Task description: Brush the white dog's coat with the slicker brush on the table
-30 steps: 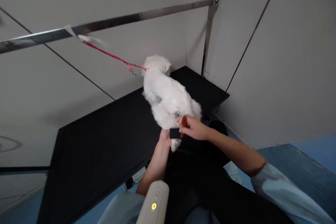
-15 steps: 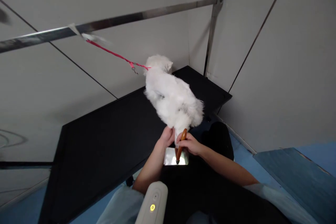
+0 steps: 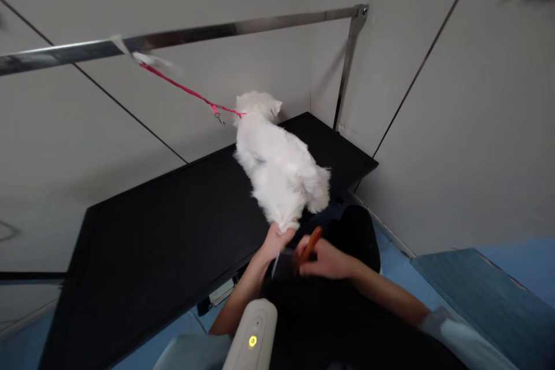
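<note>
L hand [image 3: 276,241] on dog's [image 3: 273,147] leg [image 3: 281,211], R hand [image 3: 325,259] w/ brn-handled tool [image 3: 311,242].

The room is enclosed by plain grey walls [image 3: 468,127], which are crossed by thin dark slanting seams [image 3: 130,113] and joined at a corner behind a long black table [image 3: 173,214] that is set along the left-hand wall. Above the table a shiny metal bar [image 3: 186,39] is held at its right end by a metal post [image 3: 345,75], and a pale glint is caught near its left end. Under dim light, a blue floor [image 3: 393,243] is seen, partly covered at right by a darker blue-grey mat [image 3: 481,286].
</note>
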`<state>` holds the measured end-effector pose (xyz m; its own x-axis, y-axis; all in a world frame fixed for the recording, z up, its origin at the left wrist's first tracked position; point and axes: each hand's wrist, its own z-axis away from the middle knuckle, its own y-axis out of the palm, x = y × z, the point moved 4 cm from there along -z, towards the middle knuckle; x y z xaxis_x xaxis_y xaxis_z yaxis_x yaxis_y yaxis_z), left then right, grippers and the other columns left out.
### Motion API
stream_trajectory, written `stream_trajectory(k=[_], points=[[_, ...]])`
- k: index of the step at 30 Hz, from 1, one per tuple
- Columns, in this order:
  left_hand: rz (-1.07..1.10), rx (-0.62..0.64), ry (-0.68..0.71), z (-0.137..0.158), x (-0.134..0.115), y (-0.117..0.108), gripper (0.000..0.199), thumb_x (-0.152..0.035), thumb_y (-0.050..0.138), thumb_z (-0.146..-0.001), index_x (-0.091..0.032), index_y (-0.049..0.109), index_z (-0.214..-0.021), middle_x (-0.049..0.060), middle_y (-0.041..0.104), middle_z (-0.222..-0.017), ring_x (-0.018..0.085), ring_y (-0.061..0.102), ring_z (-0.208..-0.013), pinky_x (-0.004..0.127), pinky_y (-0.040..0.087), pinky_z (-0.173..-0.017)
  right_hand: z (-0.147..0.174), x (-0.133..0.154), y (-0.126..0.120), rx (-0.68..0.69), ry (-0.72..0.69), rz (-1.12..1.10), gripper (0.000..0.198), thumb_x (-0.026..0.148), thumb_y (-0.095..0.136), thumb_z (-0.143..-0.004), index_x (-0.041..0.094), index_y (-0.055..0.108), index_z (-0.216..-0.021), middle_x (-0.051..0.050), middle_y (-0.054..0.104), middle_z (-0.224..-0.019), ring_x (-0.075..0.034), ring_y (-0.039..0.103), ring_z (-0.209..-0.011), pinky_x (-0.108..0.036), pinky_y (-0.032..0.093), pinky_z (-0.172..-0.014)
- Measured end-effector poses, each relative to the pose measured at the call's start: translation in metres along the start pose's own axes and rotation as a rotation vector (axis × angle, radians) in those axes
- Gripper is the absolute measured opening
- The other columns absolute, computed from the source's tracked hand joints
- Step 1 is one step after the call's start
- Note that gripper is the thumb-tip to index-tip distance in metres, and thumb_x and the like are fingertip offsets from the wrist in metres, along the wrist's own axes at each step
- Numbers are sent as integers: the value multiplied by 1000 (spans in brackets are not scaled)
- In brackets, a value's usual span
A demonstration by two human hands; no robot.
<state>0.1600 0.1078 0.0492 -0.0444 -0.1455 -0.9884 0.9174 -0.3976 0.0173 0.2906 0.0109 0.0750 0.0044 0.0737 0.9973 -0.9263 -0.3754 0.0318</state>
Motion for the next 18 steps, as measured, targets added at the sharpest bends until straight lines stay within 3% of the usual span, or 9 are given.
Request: stream_trajectory(k=[2,5,7,10,14,18], points=[[-64,48,43,2,-1,-2,28,-34,78,-63,-18,58,-74,-1,60,-67,12,51,-62,25,42,-59,-18,39,-33,-319,-192,249,17,25,72,-77,22,58,-84,-2,66,-87,-20,63,-84,-37,51,-84],[-132,99,87,3,-2,-3,31,-34,77,-65,-16,61,-84,-2,60,-70,11,49,-63,25,42,-64,-32,83,-63,-599,-424,478,9,21,67,-79,22,60,-83,-7,67,-102,-24,64,-99,-43,50,-95],[-134,129,103,3,-2,-3,32,-35,76,-69,-15,61,-88,-1,60,-74,12,50,-66,26,43,-67,-34,92,-64,-583,-493,533,6,22,65,-81,23,62,-85,-7,68,-103,-24,65,-101,-42,51,-94],[-135,161,99,2,-3,-2,31,-37,76,-69,-15,60,-85,-1,58,-72,12,49,-65,26,42,-66,-34,81,-52,-378,-434,579,8,20,67,-80,23,63,-87,-3,68,-88,-21,67,-86,-37,55,-84],[-111,138,138,1,-10,-4,36,-34,76,-67,-16,61,-95,1,63,-82,14,55,-73,28,45,-73,-28,70,-51,-563,-482,579,5,20,65,-83,22,64,-87,-9,69,-108,-24,67,-100,-41,54,-92],[-126,182,122,1,-11,-2,30,-34,75,-68,-16,60,-87,-1,59,-75,14,53,-69,28,46,-71,-32,65,-49,-491,-508,534,7,21,67,-81,23,65,-88,-5,70,-95,-23,69,-91,-39,57,-86]])
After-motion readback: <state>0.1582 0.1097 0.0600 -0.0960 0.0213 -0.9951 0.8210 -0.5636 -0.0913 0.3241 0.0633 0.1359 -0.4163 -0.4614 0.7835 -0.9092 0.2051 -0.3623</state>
